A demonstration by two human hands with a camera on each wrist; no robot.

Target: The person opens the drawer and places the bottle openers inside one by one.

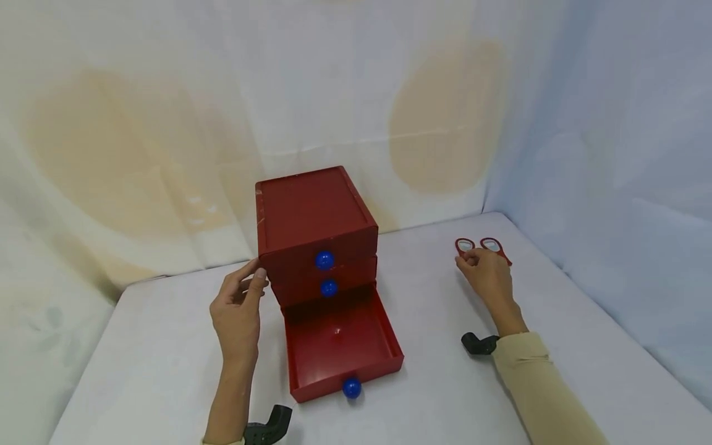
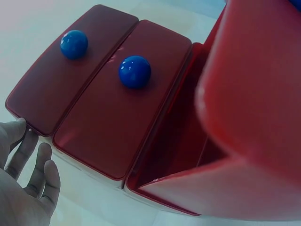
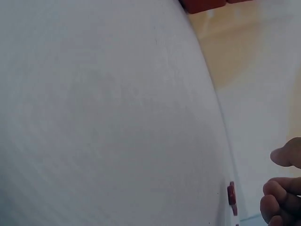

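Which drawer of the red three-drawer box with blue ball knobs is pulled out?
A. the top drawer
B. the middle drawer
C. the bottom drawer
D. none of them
C: the bottom drawer stands open on the table, while the two drawers above it sit flush.

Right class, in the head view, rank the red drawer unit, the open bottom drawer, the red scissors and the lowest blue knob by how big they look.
1. Red drawer unit
2. Open bottom drawer
3. Red scissors, partly hidden by the right hand, and farther from the camera
4. Lowest blue knob
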